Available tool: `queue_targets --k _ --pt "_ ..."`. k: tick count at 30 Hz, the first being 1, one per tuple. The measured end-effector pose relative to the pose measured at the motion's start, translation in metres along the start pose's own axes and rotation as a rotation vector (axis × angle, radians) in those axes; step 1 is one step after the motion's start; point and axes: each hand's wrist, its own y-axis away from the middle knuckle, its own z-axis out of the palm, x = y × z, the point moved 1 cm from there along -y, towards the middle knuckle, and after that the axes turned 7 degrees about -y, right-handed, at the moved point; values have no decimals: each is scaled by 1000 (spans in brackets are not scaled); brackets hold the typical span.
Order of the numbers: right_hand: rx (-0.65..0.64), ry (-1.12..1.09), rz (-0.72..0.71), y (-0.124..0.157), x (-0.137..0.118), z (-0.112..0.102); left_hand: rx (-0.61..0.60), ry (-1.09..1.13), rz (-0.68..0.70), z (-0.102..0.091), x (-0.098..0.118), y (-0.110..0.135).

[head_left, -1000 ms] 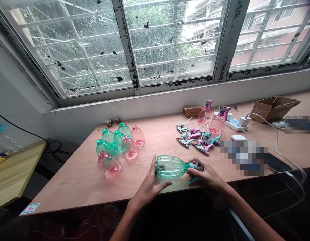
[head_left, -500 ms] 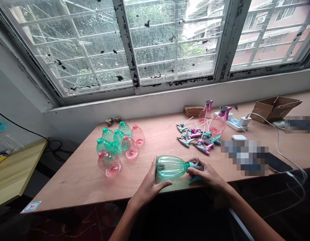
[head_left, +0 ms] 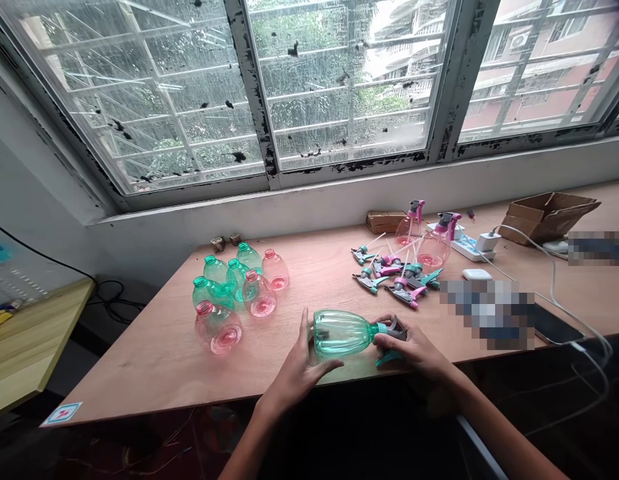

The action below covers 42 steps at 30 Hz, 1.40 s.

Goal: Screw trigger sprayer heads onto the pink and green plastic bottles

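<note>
Two bare hands work at the near edge of a wooden desk (head_left: 154, 353) under a wide, grimy window (head_left: 339, 80). Between them lies a clear green bottle (head_left: 342, 332), on its side with its base to the left and its neck to the right. The left hand (head_left: 297, 370) cups the base, fingers spread and curled loosely round it, thumb tucked along the near side. The right hand (head_left: 414, 350) is closed about a grey and green spray head (head_left: 392, 333) at the bottle's neck, fingers wrapped so that much of it is hidden; whether the head is screwed on cannot be told.

Further back on the left stands a cluster of empty bottles (head_left: 234, 287), some pink, some green, all without tops. Right of centre lies a heap of loose spray heads (head_left: 394, 277) with thin white tubes. Just behind them two pink bottles (head_left: 429, 237) stand upright with heads fitted. Beside these is a white power strip (head_left: 469, 248), and at the far right an open cardboard box (head_left: 547, 213).
</note>
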Motion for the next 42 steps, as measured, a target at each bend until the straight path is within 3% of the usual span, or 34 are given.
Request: queue_targets --k 6,13,36,42 --pt "-1 -10 -3 -1 1 0 44 -104 41 -1 1 0" --pt "-11 18 2 0 0 -1 -1 -79 5 0 1 1" --pt "-15 -5 -2 0 2 -1 46 -66 23 0 0 1" --pt "-2 -10 -1 -1 4 -3 -16 -22 -13 -1 2 2"
